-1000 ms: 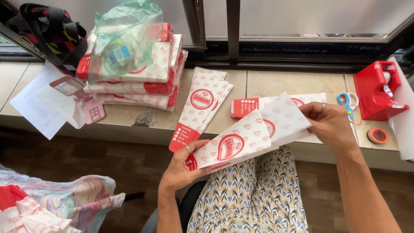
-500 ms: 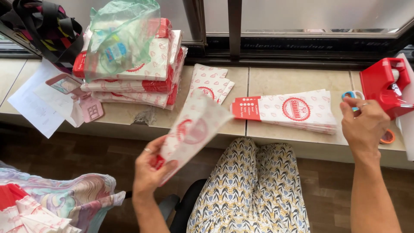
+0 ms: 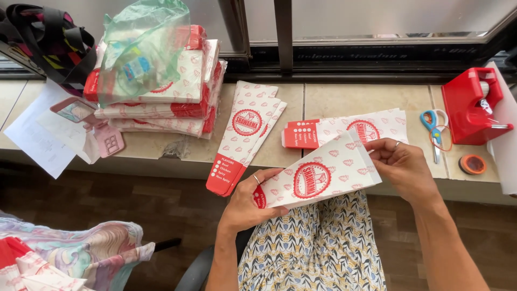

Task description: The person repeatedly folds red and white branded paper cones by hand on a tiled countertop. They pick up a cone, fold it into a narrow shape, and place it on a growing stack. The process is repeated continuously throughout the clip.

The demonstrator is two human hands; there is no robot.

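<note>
A person seated at a tiled desk (image 3: 344, 99) below a window holds one flat red-and-white paper sleeve (image 3: 318, 175) over the lap, just off the desk's near edge. At the far left corner lies a tall stack of sleeves (image 3: 161, 108) with a green plastic bag (image 3: 142, 48) slumped over it; loose white papers (image 3: 37, 134) and a pink card (image 3: 91, 126) lie along the left edge. At the middle of the desk a small pile of sleeves (image 3: 250, 129) overhangs the near edge, and just right of it a second pile (image 3: 350, 129) lies flat. Toward the right edge stand a red tape dispenser (image 3: 474, 105), blue-handled scissors (image 3: 433, 126) and a small roll of tape (image 3: 473, 164). The left hand (image 3: 250, 202) is clenched on the sleeve's red end, thumb on top; the right hand (image 3: 404, 167) pinches its pale open end between fingertips. By the look of it, the step in hand is working this sleeve's end, folding or opening it; the next move would seem to call for a steady left grip while the right fingers turn the paper edge cleanly.
</note>
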